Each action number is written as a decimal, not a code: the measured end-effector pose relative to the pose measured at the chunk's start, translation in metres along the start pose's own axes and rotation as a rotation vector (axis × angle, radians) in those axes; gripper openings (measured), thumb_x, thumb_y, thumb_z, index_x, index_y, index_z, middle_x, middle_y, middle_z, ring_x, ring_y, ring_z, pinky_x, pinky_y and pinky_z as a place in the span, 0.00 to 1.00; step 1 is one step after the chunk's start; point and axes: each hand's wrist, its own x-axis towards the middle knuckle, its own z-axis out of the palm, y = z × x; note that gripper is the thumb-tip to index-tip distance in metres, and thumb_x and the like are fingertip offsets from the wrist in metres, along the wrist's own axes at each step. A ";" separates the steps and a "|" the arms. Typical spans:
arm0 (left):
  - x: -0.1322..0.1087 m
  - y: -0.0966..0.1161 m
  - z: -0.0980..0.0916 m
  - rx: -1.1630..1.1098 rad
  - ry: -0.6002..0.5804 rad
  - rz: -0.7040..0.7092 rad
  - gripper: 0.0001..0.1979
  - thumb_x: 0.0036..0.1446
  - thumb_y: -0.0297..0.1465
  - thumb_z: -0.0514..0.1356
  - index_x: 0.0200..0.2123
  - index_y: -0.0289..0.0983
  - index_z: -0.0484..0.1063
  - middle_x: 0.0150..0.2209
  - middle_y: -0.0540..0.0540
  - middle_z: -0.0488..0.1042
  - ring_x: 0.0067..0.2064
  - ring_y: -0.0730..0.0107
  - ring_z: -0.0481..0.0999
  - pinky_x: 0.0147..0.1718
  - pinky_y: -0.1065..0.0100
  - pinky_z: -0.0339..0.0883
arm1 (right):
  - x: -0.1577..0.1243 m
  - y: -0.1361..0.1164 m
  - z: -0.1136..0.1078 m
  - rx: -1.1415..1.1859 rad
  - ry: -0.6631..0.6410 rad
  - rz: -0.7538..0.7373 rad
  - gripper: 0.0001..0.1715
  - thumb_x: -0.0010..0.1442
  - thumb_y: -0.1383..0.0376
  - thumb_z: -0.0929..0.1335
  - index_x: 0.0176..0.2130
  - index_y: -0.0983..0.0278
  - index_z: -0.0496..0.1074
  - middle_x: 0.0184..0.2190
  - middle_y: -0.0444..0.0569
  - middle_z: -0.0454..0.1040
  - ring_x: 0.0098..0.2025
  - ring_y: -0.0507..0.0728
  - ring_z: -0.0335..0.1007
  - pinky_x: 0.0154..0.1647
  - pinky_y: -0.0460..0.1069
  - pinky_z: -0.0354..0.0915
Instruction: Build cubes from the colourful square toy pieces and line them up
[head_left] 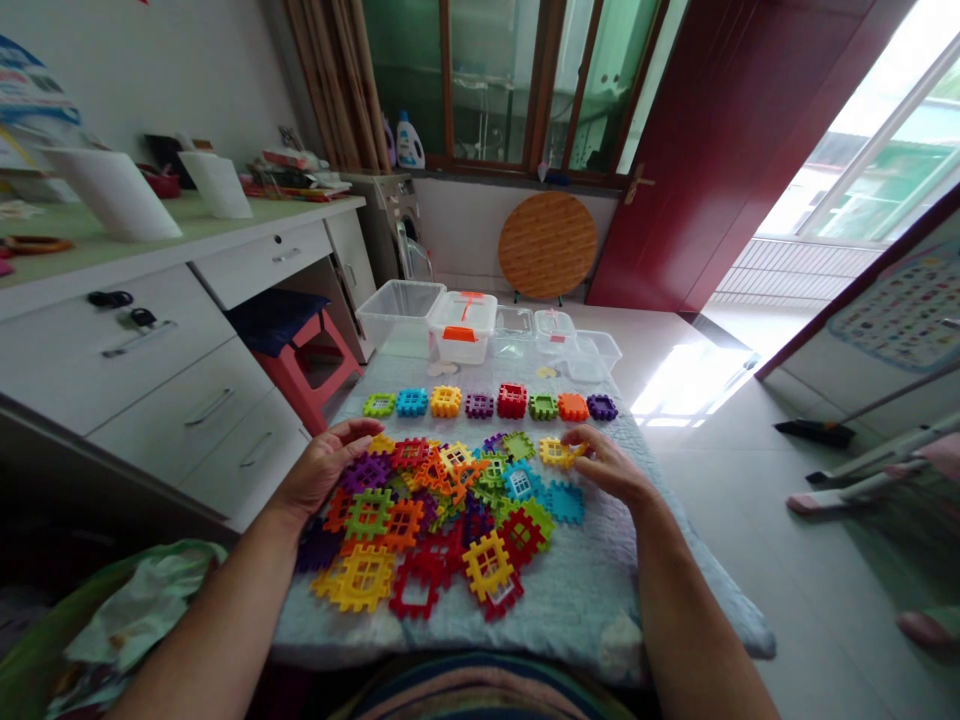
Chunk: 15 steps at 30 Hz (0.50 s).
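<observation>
My right hand pinches the right edge of a yellow plastic window block, at the far right of a loose pile. At the pile's left side is my left hand, fingers apart and slightly curved, close to another yellow block and a purple block. Whether it touches them I cannot tell. Between my hands lie many flat interlocking blocks, among them an orange one, a blue one and a red one. Some overlap and hide others.
Behind the pile runs a row of small stacks by colour, such as a red stack. Clear plastic bins and a lidded box stand at the far end of the cloth-covered table. A pink stool is left.
</observation>
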 end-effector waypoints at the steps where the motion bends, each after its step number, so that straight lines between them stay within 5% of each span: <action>1: 0.000 0.000 0.000 0.001 -0.005 0.001 0.24 0.44 0.42 0.69 0.44 0.38 0.74 0.40 0.47 0.79 0.34 0.67 0.78 0.33 0.69 0.72 | 0.001 0.001 0.001 -0.006 0.029 0.012 0.15 0.44 0.68 0.64 0.35 0.61 0.73 0.34 0.46 0.73 0.33 0.55 0.66 0.34 0.48 0.62; 6: -0.001 0.000 -0.001 -0.013 -0.017 0.004 0.22 0.45 0.40 0.69 0.44 0.39 0.74 0.40 0.48 0.78 0.34 0.69 0.78 0.33 0.71 0.72 | 0.005 0.016 0.002 -0.046 0.144 0.062 0.11 0.43 0.69 0.63 0.29 0.62 0.72 0.27 0.44 0.72 0.30 0.54 0.66 0.32 0.48 0.61; 15: 0.000 -0.001 -0.002 -0.092 -0.023 -0.028 0.21 0.45 0.38 0.69 0.43 0.40 0.74 0.38 0.49 0.79 0.33 0.70 0.78 0.34 0.70 0.72 | 0.005 0.022 -0.002 0.075 0.378 0.038 0.15 0.53 0.61 0.65 0.37 0.64 0.76 0.25 0.44 0.70 0.26 0.53 0.63 0.30 0.48 0.61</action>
